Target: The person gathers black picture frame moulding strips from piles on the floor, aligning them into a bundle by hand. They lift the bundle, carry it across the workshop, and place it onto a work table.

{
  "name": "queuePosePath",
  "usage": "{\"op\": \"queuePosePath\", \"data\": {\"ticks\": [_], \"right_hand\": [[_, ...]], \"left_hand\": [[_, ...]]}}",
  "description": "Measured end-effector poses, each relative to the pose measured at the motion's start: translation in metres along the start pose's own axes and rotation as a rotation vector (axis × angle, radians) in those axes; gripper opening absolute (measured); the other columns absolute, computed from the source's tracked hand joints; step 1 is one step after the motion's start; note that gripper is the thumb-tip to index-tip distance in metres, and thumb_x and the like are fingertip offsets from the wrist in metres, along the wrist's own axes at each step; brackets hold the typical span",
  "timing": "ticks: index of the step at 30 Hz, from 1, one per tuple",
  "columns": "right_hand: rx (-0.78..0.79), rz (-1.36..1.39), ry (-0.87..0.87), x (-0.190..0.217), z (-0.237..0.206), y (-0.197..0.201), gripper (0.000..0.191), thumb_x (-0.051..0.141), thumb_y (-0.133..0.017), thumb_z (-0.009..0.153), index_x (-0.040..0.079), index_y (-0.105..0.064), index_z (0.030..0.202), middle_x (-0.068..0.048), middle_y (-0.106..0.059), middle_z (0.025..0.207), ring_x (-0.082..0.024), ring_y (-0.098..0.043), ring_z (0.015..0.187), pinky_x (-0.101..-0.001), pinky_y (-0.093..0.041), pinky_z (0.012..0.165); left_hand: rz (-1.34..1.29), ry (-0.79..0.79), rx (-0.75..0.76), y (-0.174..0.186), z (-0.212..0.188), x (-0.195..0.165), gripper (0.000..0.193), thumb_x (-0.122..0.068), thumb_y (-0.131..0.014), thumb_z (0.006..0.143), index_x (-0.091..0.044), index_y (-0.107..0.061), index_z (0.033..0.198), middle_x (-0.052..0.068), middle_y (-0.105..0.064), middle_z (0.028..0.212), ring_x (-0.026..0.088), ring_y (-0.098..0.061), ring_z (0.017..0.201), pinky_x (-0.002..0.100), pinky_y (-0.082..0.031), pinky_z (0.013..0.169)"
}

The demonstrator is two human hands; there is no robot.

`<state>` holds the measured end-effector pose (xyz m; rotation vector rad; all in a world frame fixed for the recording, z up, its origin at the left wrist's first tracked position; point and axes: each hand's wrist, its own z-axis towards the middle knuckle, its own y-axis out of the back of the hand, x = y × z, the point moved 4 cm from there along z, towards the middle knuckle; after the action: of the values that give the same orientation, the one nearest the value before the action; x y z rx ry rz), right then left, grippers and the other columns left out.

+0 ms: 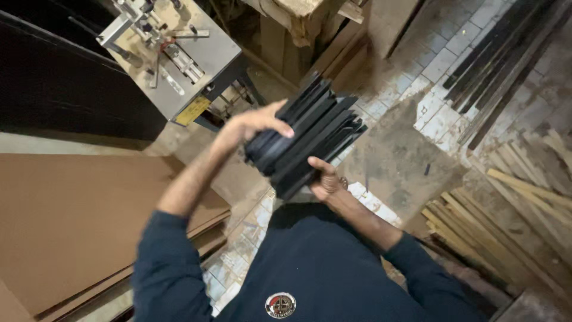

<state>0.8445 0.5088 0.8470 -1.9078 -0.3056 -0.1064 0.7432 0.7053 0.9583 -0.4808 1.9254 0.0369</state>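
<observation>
Bundle: stack of black moulding strips (pixel 307 134), held up in front of your chest, over the tiled floor (pixel 441 116).
Left hand (pixel 253 125): fingers clamped over the stack's top edge.
Right hand (pixel 325 179): cupped and closed under its lower end.
Handling: likely stiff, smooth pieces; loose ones could fan out and slip, so squeeze from both ends.
Nearby: metal machine (pixel 173 53), brown boards (pixel 77 220).

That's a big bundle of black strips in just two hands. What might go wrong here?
The black strips are fanned unevenly, held only between the left hand on top and the right hand underneath, so some may slide out and drop onto the tiled floor. Loose wooden slats on the ground nearby look like a tripping hazard.
</observation>
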Motion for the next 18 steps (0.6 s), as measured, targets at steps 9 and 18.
{"op": "queuePosePath", "data": {"ticks": [9, 18], "right_hand": [[0.066, 0.241, 0.177, 0.059, 0.237, -0.12, 0.081, 0.012, -0.084, 0.078, 0.009, -0.045, 0.149, -0.006, -0.056, 0.141, -0.028, -0.05, 0.134, -0.0473, -0.039, 0.12], [0.074, 0.382, 0.377, 0.137, 0.514, -0.257, 0.083, 0.015, -0.084, 0.081, 0.008, -0.042, 0.152, -0.006, -0.053, 0.147, -0.027, -0.048, 0.138, -0.0475, -0.032, 0.124]], "left_hand": [[0.269, 0.413, 0.155, 0.242, 0.15, -0.114, 0.09, -0.025, -0.085, 0.065, 0.002, -0.052, 0.145, 0.02, -0.069, 0.128, 0.031, -0.067, 0.115, 0.045, -0.056, 0.098], [0.361, 0.574, 0.388, 0.479, 0.293, -0.25, 0.093, -0.021, -0.084, 0.063, -0.008, -0.049, 0.148, 0.019, -0.067, 0.132, 0.031, -0.064, 0.116, 0.045, -0.053, 0.097]]}}
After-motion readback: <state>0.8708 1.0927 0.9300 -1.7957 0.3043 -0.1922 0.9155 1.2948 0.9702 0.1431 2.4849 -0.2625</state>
